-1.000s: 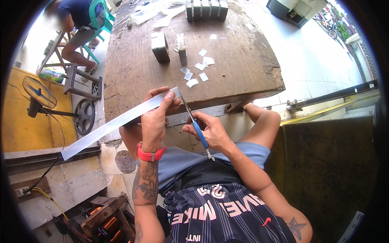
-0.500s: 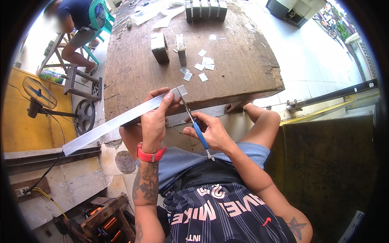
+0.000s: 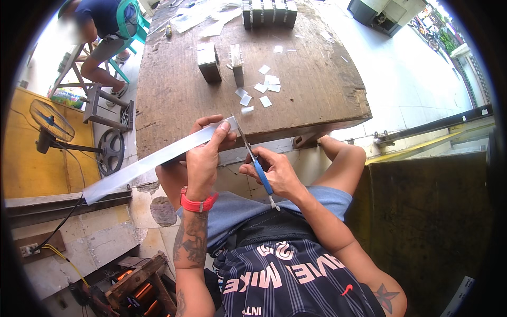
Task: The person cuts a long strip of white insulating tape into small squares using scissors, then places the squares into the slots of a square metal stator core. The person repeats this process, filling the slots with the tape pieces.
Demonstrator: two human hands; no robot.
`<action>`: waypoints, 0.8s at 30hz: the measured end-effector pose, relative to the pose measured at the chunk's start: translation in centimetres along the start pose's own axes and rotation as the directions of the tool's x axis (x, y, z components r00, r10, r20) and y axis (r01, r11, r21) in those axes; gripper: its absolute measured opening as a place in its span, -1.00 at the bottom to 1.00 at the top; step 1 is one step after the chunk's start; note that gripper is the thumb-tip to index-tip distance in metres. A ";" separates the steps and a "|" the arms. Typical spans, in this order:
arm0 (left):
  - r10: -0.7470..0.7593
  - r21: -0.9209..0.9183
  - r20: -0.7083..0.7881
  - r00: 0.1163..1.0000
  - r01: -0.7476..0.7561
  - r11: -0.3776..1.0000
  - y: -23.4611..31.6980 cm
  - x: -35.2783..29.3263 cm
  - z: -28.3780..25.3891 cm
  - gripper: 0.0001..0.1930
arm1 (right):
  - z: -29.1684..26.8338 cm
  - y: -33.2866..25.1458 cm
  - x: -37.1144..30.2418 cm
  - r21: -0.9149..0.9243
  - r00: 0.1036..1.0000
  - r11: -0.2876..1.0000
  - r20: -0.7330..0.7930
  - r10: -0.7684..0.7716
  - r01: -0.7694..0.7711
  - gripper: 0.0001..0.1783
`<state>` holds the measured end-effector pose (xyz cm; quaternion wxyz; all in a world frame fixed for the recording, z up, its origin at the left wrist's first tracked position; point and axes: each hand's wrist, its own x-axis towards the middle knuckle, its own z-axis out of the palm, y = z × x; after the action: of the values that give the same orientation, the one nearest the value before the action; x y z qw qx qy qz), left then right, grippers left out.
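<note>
Pinched in my left hand (image 3: 207, 140) is a long whitish translucent strip (image 3: 153, 162), which slants down to the left. My right hand (image 3: 274, 171) grips blue-handled scissors (image 3: 260, 173), their blades at the strip's right end. A small cut piece (image 3: 247, 110) hangs or falls, blurred, just beyond the blade tips, over the near part of the wooden table (image 3: 311, 95). Several similar white squares (image 3: 261, 87) lie scattered on the tabletop.
Two dark blocks with pale tops, a wider one (image 3: 209, 62) and a narrow one (image 3: 236, 66), stand on the table. A row of similar blocks (image 3: 269, 14) sits farther back beside plastic sheets (image 3: 203, 18). A fan (image 3: 52, 124) and a seated person (image 3: 103, 37) are at left.
The scissors have cut through the strip's end. A small square has come off it and dropped toward the table; the hands have barely shifted.
</note>
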<state>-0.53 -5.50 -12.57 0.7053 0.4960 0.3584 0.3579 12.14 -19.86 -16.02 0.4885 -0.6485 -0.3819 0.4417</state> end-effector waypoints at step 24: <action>0.153 -0.552 -0.546 0.823 -0.491 0.673 -3.6 6.4 16.4 -0.69 | -7.1 1.1 -4.4 0.230 0.953 0.972 -0.302 0.021 0.051 -0.56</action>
<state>17.27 -8.15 -12.90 0.6531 0.1654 0.2629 0.6906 17.56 -26.26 -15.29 0.6178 -0.6431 -0.2525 0.3755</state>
